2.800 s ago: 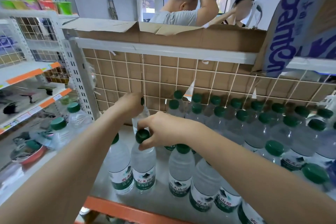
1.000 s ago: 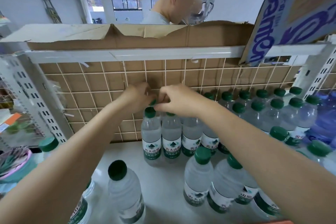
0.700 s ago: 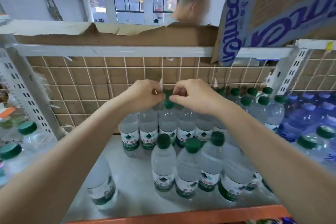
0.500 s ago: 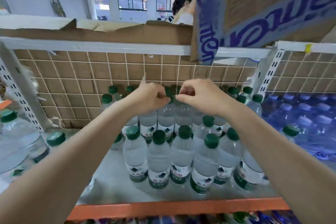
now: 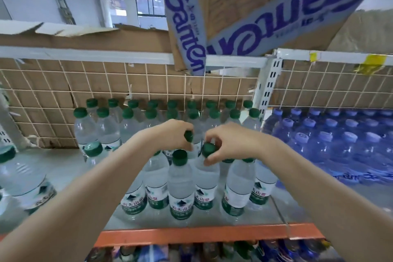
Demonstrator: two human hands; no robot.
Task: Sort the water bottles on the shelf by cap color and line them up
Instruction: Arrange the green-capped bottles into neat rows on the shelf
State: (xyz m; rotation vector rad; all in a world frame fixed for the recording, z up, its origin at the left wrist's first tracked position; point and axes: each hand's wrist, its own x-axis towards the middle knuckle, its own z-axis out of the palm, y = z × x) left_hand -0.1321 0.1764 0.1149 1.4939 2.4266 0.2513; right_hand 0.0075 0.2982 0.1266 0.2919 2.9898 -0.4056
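Observation:
Clear water bottles with green caps (image 5: 180, 178) stand in rows on the grey shelf (image 5: 70, 168); two full rows line the wire-mesh back, and a cluster stands near the front edge. My left hand (image 5: 172, 134) pinches the green cap of one bottle in the cluster. Just to its right, my right hand (image 5: 225, 142) grips the green cap (image 5: 208, 149) of a neighbouring bottle. Blue-capped bottles in blue shrink wrap (image 5: 331, 140) fill the shelf bay to the right.
A large green-capped bottle (image 5: 19, 178) and a smaller one (image 5: 93, 151) stand apart at the left. An orange rail (image 5: 202, 234) edges the shelf front. A torn Ganten cardboard box (image 5: 244, 17) hangs over the upper shelf. A white upright post (image 5: 268, 85) divides the bays.
My view has swung right, bringing the blue-capped bottles into sight. Both hands have come back from the rear rows to the caps of two bottles in the front cluster.

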